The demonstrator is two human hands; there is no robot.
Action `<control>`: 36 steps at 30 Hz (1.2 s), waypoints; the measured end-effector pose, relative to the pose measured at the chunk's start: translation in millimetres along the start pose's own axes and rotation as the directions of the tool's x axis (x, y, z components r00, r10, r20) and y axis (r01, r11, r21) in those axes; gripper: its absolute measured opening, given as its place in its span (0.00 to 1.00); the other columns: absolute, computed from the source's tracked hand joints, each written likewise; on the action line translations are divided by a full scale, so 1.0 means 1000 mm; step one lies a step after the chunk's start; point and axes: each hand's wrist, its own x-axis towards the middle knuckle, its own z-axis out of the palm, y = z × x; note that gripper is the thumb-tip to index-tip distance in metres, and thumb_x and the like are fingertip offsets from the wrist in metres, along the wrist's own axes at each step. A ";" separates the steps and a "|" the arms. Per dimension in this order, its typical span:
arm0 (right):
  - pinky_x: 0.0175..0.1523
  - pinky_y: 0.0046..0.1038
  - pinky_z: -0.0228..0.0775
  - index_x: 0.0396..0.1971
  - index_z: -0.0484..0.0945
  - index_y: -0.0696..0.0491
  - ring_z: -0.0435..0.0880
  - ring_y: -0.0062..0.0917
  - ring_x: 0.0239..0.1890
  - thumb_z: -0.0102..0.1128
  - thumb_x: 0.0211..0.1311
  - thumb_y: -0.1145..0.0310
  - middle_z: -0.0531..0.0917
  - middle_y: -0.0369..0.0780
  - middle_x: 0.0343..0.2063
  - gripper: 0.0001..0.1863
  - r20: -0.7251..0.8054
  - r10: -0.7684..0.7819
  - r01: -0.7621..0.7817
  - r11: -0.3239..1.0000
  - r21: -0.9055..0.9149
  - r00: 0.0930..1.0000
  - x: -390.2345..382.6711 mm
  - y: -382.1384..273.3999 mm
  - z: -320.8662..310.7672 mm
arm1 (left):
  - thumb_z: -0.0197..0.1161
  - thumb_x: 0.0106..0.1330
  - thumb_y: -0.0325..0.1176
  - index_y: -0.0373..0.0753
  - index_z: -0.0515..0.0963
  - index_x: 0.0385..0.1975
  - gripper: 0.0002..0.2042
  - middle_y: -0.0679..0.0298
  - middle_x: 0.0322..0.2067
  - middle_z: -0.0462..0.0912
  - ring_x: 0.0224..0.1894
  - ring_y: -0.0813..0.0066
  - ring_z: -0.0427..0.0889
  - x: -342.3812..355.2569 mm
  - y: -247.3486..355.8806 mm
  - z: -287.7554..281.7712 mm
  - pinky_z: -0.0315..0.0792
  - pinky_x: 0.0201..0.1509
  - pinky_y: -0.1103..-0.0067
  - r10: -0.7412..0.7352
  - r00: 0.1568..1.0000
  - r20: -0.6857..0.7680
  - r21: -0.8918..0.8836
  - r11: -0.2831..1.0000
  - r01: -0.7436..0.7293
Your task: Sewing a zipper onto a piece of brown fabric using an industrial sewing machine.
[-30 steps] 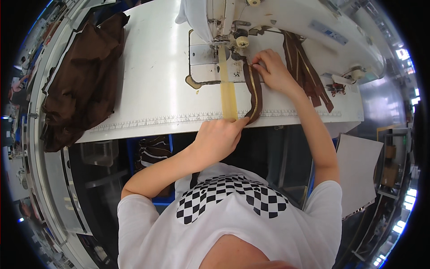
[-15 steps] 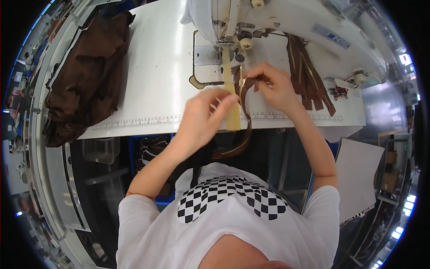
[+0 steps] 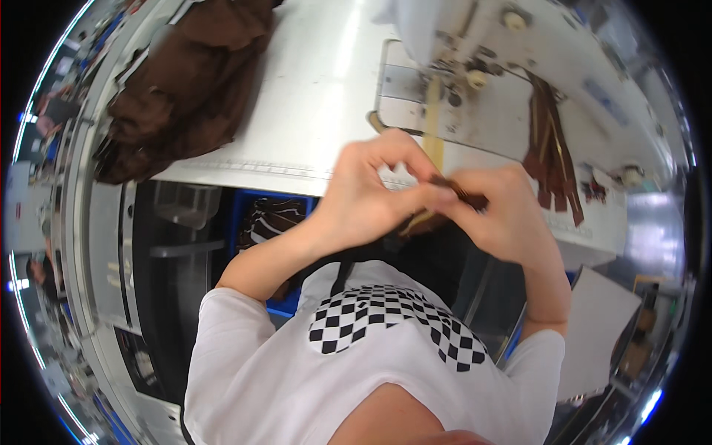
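A brown zipper strip [image 3: 470,196] with gold-coloured teeth is bunched between my two hands, just off the table's front edge. Thumb and forefinger of my left hand [image 3: 363,189] pinch its end. My right hand [image 3: 500,211] is closed round the same strip, its thumb meeting the left fingertips. Part of the strip is hidden behind my fingers, and a loose length hangs below them. Beyond the hands, a yellow tape [image 3: 434,133] runs from under the presser foot of the sewing machine [image 3: 475,70] toward me.
More brown zipper strips [image 3: 550,144] lie on the table right of the needle area. A heap of dark brown fabric [image 3: 185,89] covers the left side. Under the table is a blue bin [image 3: 239,222] with brown pieces. A white board [image 3: 597,326] leans at the right.
Both hands have come back toward my body with the zipper strip, away from the needle area. My left hand, loose before, now pinches the strip. The view has shifted.
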 end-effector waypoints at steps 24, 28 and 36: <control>0.30 0.17 0.74 0.39 0.79 0.64 0.77 0.15 0.23 0.45 0.68 0.81 0.81 0.40 0.32 0.11 0.061 -0.049 0.008 0.833 0.553 0.997 -0.005 0.028 0.094 | 0.63 0.60 0.56 0.33 0.81 0.33 0.25 0.53 0.33 0.85 0.39 0.54 0.84 -0.004 0.034 -0.339 0.76 0.42 0.63 0.378 0.349 -0.858 0.413 0.101 0.905; 0.29 0.19 0.77 0.40 0.79 0.61 0.80 0.16 0.23 0.44 0.66 0.84 0.81 0.44 0.40 0.12 0.052 0.141 -0.139 0.729 0.670 0.989 -0.006 0.026 0.100 | 0.62 0.63 0.52 0.33 0.81 0.35 0.23 0.52 0.34 0.85 0.38 0.53 0.83 0.016 0.025 -0.341 0.76 0.41 0.65 0.426 0.453 -0.783 0.538 0.097 0.837; 0.31 0.18 0.79 0.42 0.78 0.59 0.82 0.19 0.27 0.43 0.65 0.84 0.74 0.40 0.38 0.14 0.082 0.070 -0.099 0.891 0.443 0.994 0.005 0.030 0.097 | 0.63 0.62 0.35 0.34 0.74 0.50 0.19 0.45 0.36 0.81 0.37 0.49 0.81 0.066 0.040 -0.334 0.75 0.36 0.69 0.222 0.830 -0.511 0.010 0.968 -0.252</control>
